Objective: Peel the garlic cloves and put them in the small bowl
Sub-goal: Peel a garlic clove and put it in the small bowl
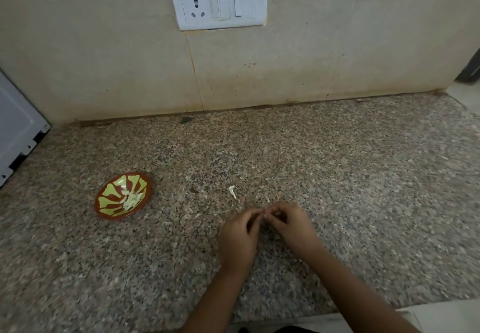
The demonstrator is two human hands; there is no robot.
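Head view: one white plastic switch plate (219, 5) is seen at 12 o'clock on the beige tiled wall (104, 60). It carries one three-pin socket and two rocker switches.

At 9 o'clock, at the picture's edge, part of one white appliance casing (18, 130) is cut off by the frame.

One small round bowl (104, 192), red-brown with a yellow-green leaf pattern, is set on the speckled brown-grey granite surface (363, 176). It lies well apart from the hands, at about 10 o'clock from them. A heap of pale peeled garlic cloves (132, 199) is held in its right half. They overlap and are too small to be counted.

One curled white scrap of garlic skin (233, 191) lies on the surface at 11 o'clock from the hands, near them but apart.

Two bare hands are seen low in the middle, just above the surface. The left hand (240, 236) and the right hand (291, 225) are brought together at the fingertips, with all fingers curled inward. A small pale garlic clove (265, 212) is pinched between the fingertips of both. It is mostly hidden and blurred, so its state of peeling cannot be told.
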